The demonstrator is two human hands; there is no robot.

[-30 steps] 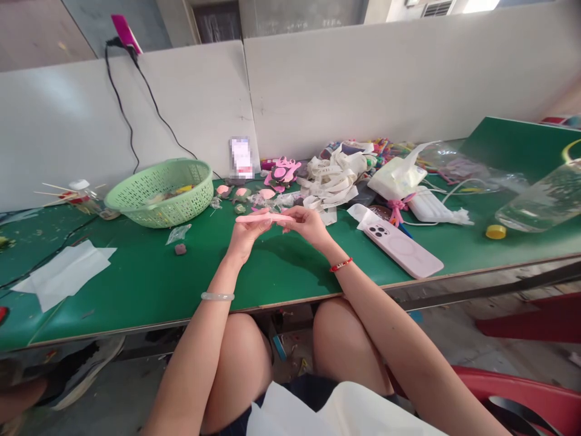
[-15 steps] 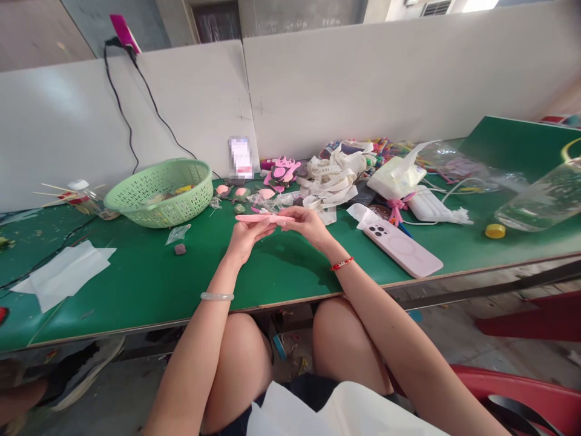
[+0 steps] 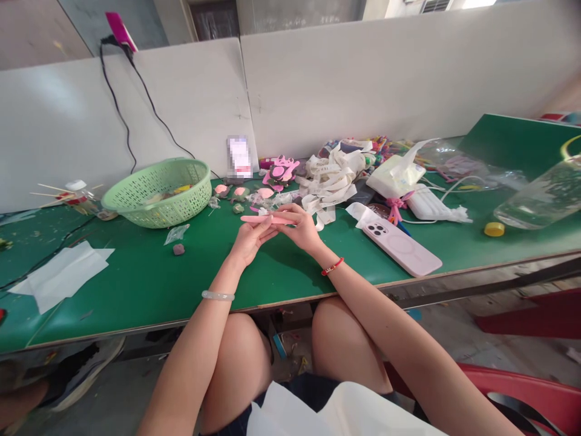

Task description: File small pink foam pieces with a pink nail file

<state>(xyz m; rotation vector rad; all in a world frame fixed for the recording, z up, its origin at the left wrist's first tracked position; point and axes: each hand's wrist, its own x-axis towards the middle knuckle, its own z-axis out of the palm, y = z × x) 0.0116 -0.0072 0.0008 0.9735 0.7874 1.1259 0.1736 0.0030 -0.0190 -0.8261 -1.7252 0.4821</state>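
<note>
A flat, narrow pink strip lies level between my two hands, above the green tabletop. My left hand grips it from below, thumb on top and fingers curled beneath. From the right, the bent fingers of my right hand close on the strip's other end and partly cover it. The fingertips of both hands meet near its middle. Just behind them sit several small pink-and-grey lumps and a pink-and-black figure. What the strip is made of I cannot tell.
A green plastic basket stands left, with white paper sheets in front. Tangled white ribbon piles up behind my right hand. A pink phone, a tissue pack and a clear bottle lie right. Another person's foot shows below.
My right hand has slid slightly left along the pink strip, bringing both hands closer together. The strip's free left end has shifted a little to the right.
</note>
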